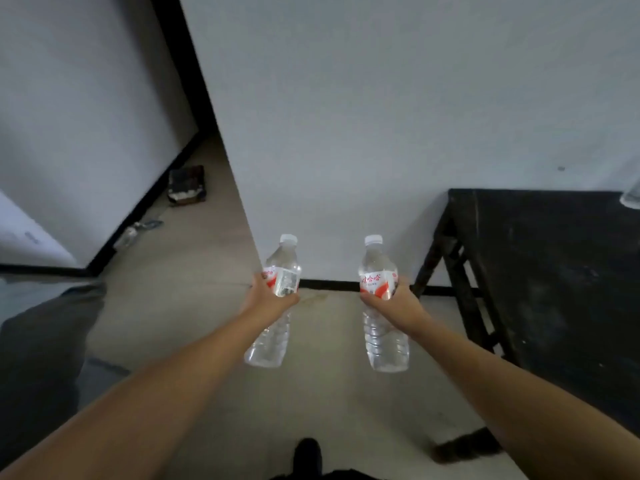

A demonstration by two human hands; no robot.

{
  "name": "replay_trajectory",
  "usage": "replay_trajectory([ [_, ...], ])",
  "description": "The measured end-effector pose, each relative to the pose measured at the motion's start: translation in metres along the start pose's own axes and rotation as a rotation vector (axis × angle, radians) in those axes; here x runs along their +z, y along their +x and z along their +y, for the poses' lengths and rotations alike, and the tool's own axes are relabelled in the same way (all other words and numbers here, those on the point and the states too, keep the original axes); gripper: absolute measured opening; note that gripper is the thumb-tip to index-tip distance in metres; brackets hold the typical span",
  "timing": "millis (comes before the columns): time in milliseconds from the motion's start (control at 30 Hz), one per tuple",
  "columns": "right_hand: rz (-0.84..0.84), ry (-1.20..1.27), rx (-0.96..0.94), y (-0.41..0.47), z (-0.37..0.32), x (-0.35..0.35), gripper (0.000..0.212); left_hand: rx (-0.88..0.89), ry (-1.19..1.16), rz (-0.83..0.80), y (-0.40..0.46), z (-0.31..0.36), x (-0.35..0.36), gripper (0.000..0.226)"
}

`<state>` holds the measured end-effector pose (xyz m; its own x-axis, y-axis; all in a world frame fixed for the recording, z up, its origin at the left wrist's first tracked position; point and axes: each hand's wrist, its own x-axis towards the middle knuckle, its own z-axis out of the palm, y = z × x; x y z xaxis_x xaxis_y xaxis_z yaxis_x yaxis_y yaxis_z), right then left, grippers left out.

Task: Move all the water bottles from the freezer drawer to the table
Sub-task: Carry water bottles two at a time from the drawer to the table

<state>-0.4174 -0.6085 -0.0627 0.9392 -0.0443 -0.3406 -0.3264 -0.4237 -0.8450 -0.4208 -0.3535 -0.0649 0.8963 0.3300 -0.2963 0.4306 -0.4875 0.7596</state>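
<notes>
My left hand [268, 299] grips a clear water bottle [277, 306] with a red-and-white label and white cap, tilted slightly right, held in the air above the floor. Around the middle of a second, near-upright clear water bottle [381, 306] of the same kind my right hand [398, 304] is wrapped. Both bottles hang in front of me, left of the black table [554, 271]. At the table's far right edge the base of another clear bottle [632, 197] shows, mostly cut off by the frame. The freezer drawer is not clearly in view.
A white wall corner juts out ahead, with black skirting along the floor. A dark box [187, 185] and a small clear item [130, 235] lie on the floor at the left. A grey appliance surface [41, 341] fills the lower left. My shoe [308, 455] shows at the bottom.
</notes>
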Motion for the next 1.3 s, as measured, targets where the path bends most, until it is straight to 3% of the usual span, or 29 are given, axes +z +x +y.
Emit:
replay_trajectory([
  [200, 0.210, 0.143, 0.166, 0.052, 0.009, -0.042, 0.074, 0.112, 0.106, -0.175, 0.084, 0.073, 0.054, 0.085],
  [500, 0.411, 0.209, 0.280, 0.139, 0.047, -0.148, 0.075, 0.337, 0.206, -0.483, 0.153, 0.201, 0.207, 0.078],
  [900, 0.561, 0.241, 0.408, 0.237, 0.069, -0.309, 0.088, 0.387, 0.262, -0.669, 0.210, 0.358, 0.368, 0.085],
  [1167, 0.742, 0.338, 0.525, 0.275, 0.109, -0.371, 0.078, 0.465, 0.448, -0.871, 0.239, 0.424, 0.492, 0.087],
  [1300, 0.895, 0.353, 0.587, 0.300, 0.120, -0.423, 0.070, 0.540, 0.443, -0.990, 0.251, 0.488, 0.562, 0.079],
])
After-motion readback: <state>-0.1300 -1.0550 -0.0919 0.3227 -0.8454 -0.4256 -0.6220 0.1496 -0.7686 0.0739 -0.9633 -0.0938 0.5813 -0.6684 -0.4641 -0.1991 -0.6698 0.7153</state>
